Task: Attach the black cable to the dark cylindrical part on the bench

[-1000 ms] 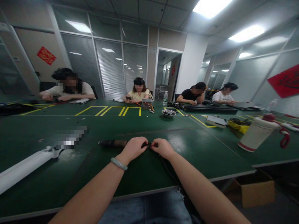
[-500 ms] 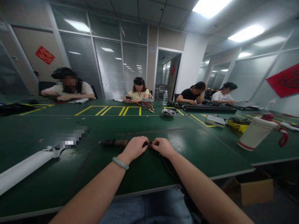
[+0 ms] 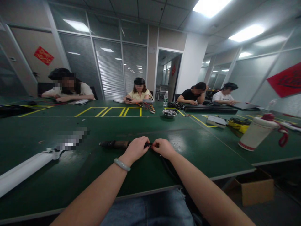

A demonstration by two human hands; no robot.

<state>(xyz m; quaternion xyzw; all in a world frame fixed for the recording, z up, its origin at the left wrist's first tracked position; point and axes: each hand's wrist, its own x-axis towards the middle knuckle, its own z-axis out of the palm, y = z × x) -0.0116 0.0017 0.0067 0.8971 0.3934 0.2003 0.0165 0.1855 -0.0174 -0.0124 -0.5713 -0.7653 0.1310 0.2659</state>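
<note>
An electric screwdriver (image 3: 117,144), dark with a brownish body, lies on the green table with its thin tip to the left. My left hand (image 3: 137,147) is closed round its right end, which the fingers mostly hide. Close by on the right, my right hand (image 3: 164,148) pinches the small end of a black cable (image 3: 168,166). A small dark and metallic bit shows between the fingertips of both hands; whether the two ends are joined is hidden. From my right hand the cable runs down over the table's front edge, partly behind my forearm.
To the left a white stand arm (image 3: 28,166) holds a blurred-out device. A metal bowl (image 3: 169,114) with small dark parts sits ahead. Rightward stand a white tumbler (image 3: 256,135) and a white box (image 3: 216,121). Several people sit across the table (image 3: 199,157); a cardboard box (image 3: 257,190) is below.
Both hands stay almost in place, with the right fingertips slightly shifted at the cable end. The view has moved a little.
</note>
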